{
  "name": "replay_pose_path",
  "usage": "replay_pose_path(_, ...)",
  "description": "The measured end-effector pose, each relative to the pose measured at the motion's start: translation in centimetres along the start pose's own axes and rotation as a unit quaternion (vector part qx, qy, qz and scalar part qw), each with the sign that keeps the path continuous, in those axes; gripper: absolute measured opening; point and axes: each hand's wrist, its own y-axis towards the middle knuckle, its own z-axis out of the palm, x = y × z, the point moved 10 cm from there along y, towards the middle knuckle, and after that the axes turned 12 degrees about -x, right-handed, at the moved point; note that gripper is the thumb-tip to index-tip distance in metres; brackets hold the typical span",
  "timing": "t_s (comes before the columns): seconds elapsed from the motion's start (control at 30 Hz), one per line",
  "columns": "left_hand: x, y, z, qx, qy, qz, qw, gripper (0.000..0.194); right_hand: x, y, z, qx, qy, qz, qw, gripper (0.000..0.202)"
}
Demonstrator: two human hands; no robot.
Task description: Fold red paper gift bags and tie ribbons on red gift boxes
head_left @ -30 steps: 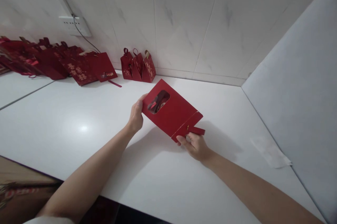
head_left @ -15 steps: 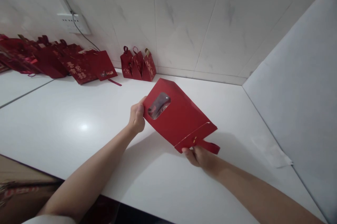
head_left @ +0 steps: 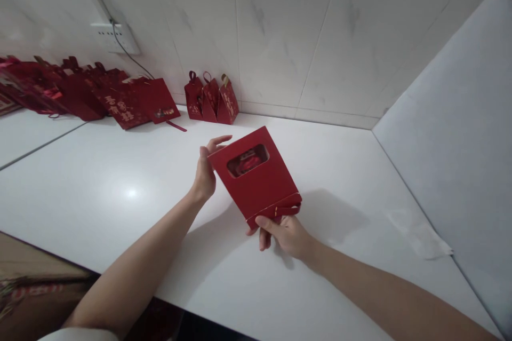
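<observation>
Right hand [head_left: 290, 235] closed on the near end of a red box [head_left: 262, 187], thumb on top and fingers curled beneath, the person holds it up over the white table [head_left: 100, 165]. From where I stand, the box lies beyond that hand, to its far left, and just right of the left hand [head_left: 205, 173], which is open, fingers loosely stretched out beside the far left corner; whether it actually touches there I can't tell. The box's long axis runs from far left to near right, its windowed end pointing away from the person and its strap end towards them, the broad face turned up. It looks like smooth, matte card, flat-sided and crisp at the corners, with a rounded oblong window [head_left: 248, 160] showing something dark and reddish inside. A pale crease crosses the near end, and a narrow red strap [head_left: 288, 209] sits there beside a small gold-coloured fastening. Farther off, against the veined tile wall [head_left: 280, 26], stand three small peaked red boxes [head_left: 211, 100] with loop handles, and to their left a crowded row of red bags [head_left: 76, 90], some printed with pale gold characters.
</observation>
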Motion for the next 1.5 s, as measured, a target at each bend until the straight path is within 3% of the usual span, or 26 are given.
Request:
replay_pose_path(0.13,-1.3,-0.7,1.2,0.053,-0.07,0.005,0.996,0.08,-0.3,0.0,-0.6,-0.014,-0.042,0.006,0.999,0.036)
replay_pose_path(0.3,-3.6,-1.3,1.9,0.086,-0.066,0.063,0.992,0.078,-0.6,0.1,-0.7,-0.01,-0.041,0.006,0.999,0.034)
replay_pose_path(0.4,-4.2,-1.5,2.1,0.101,-0.039,0.094,0.99,0.082,-0.4,0.4,-1.2,-0.038,-0.024,-0.006,0.999,0.029)
replay_pose_path(0.47,-3.7,-1.3,1.9,0.098,-0.017,0.094,0.991,0.074,0.1,0.5,-2.0,-0.085,-0.018,-0.022,0.996,0.026)
replay_pose_path(0.6,-1.0,-0.2,0.9,0.06,-0.004,0.031,0.998,0.047,1.3,0.0,-3.6,-0.174,-0.038,-0.075,0.981,0.026)
replay_pose_path(0.73,0.7,0.2,0.5,0.047,0.009,0.014,0.999,0.049,2.0,-0.5,-4.0,-0.201,-0.028,-0.105,0.974,0.03)
replay_pose_path(0.9,0.0,-0.2,0.6,0.06,0.044,0.056,0.996,0.048,2.1,0.3,-5.1,-0.231,0.023,-0.097,0.968,0.039)
replay_pose_path(1.03,-0.5,-0.7,0.9,0.081,0.071,0.084,0.991,0.051,2.1,0.9,-6.2,-0.249,0.056,-0.101,0.962,0.033)
replay_pose_path(1.5,-1.7,-1.1,1.1,0.084,0.087,0.143,0.982,0.055,1.5,1.3,-6.2,-0.234,0.068,-0.083,0.966,0.034)
